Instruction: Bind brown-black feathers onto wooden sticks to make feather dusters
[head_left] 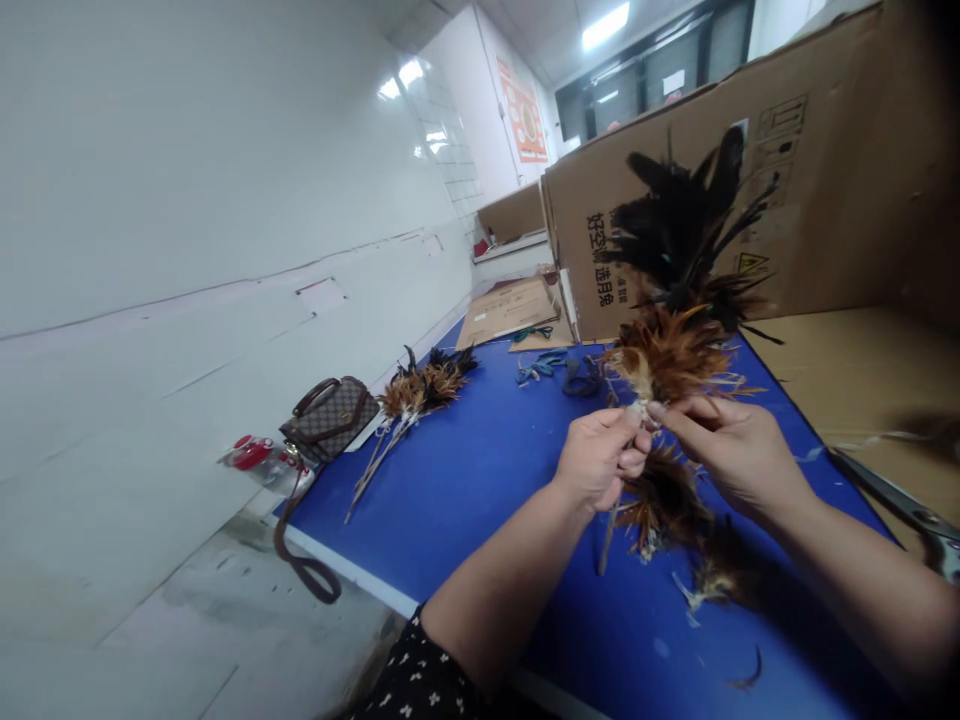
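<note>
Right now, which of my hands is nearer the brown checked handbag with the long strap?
Left. Your left hand, at the base of the black-and-brown feather bundle, is across the blue table from the handbag; your right hand is farther off, just beyond the left.

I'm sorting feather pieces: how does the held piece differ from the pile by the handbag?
The held piece stands roughly upright in the left hand, the right hand touching it; the pile lies on the table. The held piece shows one stick, the pile more than one. Both have brown and black feathers.
</note>
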